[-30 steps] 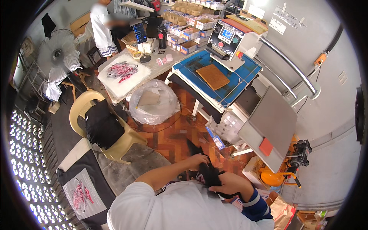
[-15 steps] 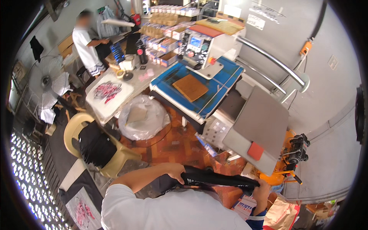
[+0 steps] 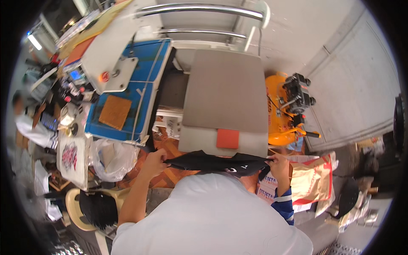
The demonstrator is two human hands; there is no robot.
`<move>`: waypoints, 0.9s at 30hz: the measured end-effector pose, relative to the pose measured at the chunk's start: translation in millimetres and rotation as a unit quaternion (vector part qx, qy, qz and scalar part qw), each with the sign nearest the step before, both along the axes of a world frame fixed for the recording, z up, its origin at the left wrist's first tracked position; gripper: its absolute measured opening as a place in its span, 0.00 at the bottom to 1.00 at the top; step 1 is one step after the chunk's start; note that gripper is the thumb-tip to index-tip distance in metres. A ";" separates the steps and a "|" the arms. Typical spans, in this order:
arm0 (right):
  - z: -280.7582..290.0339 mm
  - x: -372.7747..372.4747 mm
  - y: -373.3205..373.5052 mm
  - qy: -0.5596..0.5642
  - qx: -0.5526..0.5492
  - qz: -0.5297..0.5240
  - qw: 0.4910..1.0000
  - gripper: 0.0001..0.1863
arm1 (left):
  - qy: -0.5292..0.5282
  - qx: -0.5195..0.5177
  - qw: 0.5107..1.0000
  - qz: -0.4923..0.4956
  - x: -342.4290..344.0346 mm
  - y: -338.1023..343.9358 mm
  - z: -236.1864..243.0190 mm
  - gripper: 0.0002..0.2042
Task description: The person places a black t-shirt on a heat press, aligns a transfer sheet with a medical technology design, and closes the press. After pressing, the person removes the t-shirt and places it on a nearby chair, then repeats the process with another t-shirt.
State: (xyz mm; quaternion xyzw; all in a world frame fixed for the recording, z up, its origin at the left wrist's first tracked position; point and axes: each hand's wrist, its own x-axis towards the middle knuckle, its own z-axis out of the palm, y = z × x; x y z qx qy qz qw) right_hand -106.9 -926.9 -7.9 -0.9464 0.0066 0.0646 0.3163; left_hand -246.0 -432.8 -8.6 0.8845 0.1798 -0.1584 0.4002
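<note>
My left hand (image 3: 155,162) and my right hand (image 3: 280,166) each grip one end of a black printed cloth (image 3: 212,162), probably a garment. It is pulled out wide between them in front of my body, with small white marks on it. Just beyond the cloth is a large grey flat board (image 3: 225,89), its near end a lighter grey. A small orange-red square pad (image 3: 228,138) lies on that near end. Both hands have their fingers closed on the fabric, and the cloth hangs close to the board's near edge.
To the left stands a blue-topped press (image 3: 146,85) with a brown square pad (image 3: 115,112). An orange air compressor (image 3: 278,110) is at right, a paper bag (image 3: 312,180) nearer. A cream chair (image 3: 76,208) holds black cloth. Another person (image 3: 34,127) stands far left.
My view has swung right, so the grey board is now straight ahead. The black cloth, earlier slanted and bunched between my hands, is now held wider and more level.
</note>
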 end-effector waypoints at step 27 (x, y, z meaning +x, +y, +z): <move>209.6 108.7 -14.3 -0.125 0.103 0.016 0.987 0.09 | -0.448 -0.016 0.880 0.158 110.7 47.9 179.2 0.08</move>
